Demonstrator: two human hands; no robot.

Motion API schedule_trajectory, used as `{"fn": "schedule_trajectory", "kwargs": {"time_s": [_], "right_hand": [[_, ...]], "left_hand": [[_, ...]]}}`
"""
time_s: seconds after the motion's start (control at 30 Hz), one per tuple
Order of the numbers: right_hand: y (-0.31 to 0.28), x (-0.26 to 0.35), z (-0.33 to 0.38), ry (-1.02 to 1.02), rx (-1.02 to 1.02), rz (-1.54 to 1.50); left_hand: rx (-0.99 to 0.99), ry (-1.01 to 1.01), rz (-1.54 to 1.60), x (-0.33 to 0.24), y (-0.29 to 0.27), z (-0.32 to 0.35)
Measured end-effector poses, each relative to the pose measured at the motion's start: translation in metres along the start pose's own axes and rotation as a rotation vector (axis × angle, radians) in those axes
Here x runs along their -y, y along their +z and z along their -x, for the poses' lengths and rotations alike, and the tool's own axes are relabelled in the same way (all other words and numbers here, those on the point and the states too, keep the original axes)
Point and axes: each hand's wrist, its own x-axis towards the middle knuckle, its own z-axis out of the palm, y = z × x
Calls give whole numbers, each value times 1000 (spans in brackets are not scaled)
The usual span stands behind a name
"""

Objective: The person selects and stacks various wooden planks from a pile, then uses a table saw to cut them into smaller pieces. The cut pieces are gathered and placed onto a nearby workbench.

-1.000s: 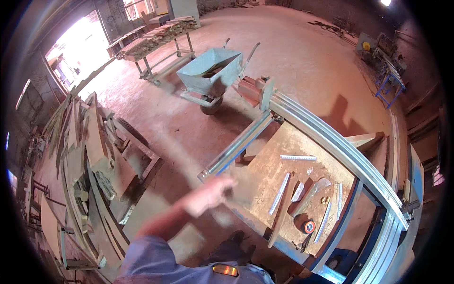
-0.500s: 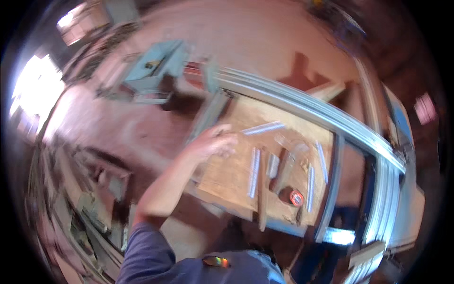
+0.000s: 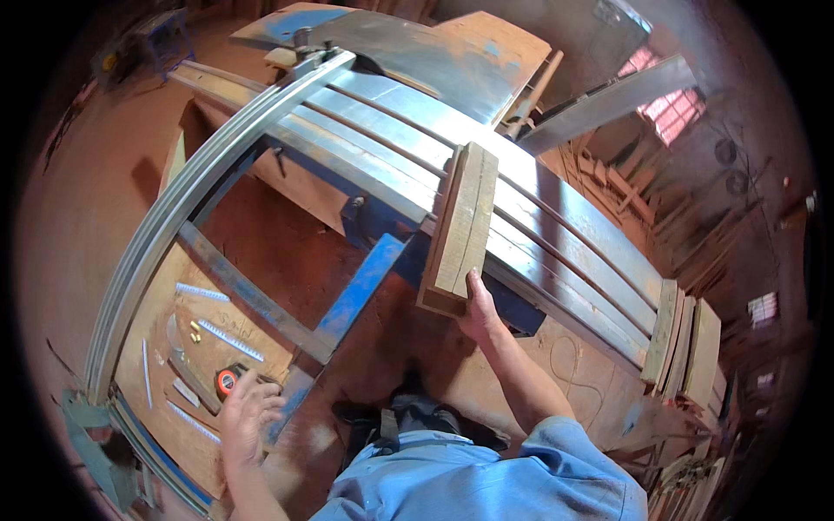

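My right hand [image 3: 478, 311] grips the near end of wooden boards [image 3: 466, 227], pressed together as a thick block. The block's far part lies over the slotted metal machine table [image 3: 556, 234], and its near end juts past the table's edge. At lower left my left hand [image 3: 249, 412] hovers over the plywood panel [image 3: 130, 391], fingers loosely bent and apart, nothing seen in them. Right beside its fingertips is a round orange-and-black tape measure [image 3: 228, 380]. White marked strips [image 3: 230, 339] and a curved wooden piece [image 3: 198, 392] lie on the panel.
A metal rail [image 3: 174, 187] curves along the panel's far side, up to the machine table. A blue steel bar [image 3: 360, 291] spans between panel and table. More wooden boards [image 3: 682, 343] rest at the table's right end. Scrap wood [image 3: 621, 187] is piled behind.
My view has swung to the right, bringing in the machine table and my right hand with the boards. My left hand has gone from the panel's left edge to beside the tape measure.
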Motion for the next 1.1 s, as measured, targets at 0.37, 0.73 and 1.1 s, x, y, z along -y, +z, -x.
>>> {"fn": "schedule_trajectory", "kwargs": {"time_s": [0.37, 0.73, 1.1], "right_hand": [[-44, 26, 88, 266, 165, -547], [-72, -27, 156, 128, -43, -221], [-75, 23, 177, 41, -187, 100]], "left_hand": [[640, -184, -284, 41, 281, -92], [686, -250, -29, 112, 310, -118], [624, -258, -89, 120, 282, -138]]}}
